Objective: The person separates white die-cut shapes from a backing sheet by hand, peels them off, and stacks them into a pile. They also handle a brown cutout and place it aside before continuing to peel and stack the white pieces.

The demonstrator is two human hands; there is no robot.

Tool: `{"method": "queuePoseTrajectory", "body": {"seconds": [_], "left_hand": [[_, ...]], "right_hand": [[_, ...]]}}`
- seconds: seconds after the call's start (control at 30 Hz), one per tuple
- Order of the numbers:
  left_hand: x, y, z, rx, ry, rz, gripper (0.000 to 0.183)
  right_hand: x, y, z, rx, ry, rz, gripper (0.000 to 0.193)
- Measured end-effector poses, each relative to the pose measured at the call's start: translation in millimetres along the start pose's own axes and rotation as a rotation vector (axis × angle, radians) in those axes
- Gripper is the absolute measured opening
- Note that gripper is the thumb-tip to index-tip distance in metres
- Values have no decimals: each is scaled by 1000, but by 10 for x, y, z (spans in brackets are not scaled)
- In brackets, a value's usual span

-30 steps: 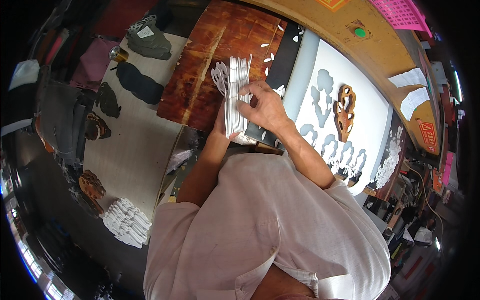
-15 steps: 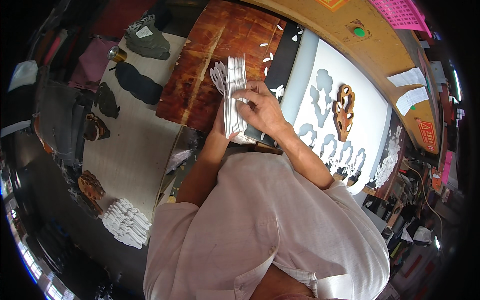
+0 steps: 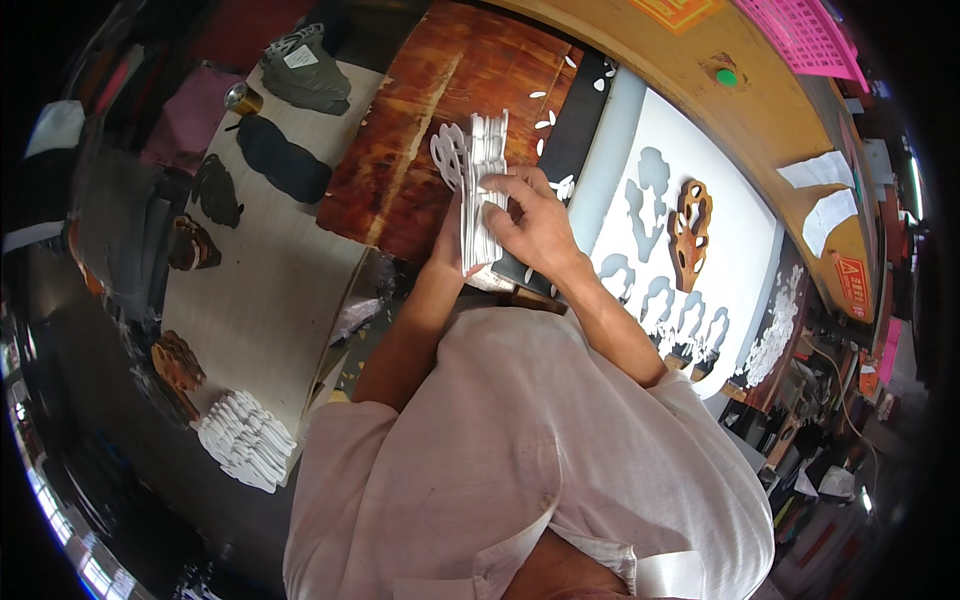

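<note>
White sheet cut-outs are being gathered in an upright stack [image 3: 474, 225] in the head view, and the near end of a reddish-brown board [image 3: 410, 130] is being partly blocked by it. The stack is being grasped by the left hand [image 3: 450, 245] from the left and behind, its fingers being mostly hidden by the pieces. The stack's right side is being touched by the bent thumb and forefinger of the right hand [image 3: 533, 220]; whether a piece is being pinched cannot be told. To the right, a brown perforated cutting die [image 3: 690, 235] is being supported by a white sheet [image 3: 748, 225] with cut-out holes. To the left, a pale tabletop [image 3: 270, 300] is being occupied by a gold can [image 3: 243, 98], dark cut pieces [image 3: 310, 80] and another white pile [image 3: 245, 440].
</note>
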State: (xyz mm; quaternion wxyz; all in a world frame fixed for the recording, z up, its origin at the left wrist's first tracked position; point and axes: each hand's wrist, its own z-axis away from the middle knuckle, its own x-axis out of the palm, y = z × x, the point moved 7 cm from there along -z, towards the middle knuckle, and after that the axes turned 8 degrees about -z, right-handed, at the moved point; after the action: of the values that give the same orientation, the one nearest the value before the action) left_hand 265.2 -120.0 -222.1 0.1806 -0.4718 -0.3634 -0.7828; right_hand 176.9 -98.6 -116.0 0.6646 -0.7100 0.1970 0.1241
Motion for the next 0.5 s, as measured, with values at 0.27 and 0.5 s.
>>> {"method": "queuePoseTrajectory", "body": {"seconds": [0.27,0.5], "left_hand": [[-69,-43,-79,-5,-32,-7,52],[-224,-130,-117,-43,-34,-19,68]], "right_hand": [[-7,-106,28,-131,-51,247,38],[4,-178,28,-184,-57,330,33]]}}
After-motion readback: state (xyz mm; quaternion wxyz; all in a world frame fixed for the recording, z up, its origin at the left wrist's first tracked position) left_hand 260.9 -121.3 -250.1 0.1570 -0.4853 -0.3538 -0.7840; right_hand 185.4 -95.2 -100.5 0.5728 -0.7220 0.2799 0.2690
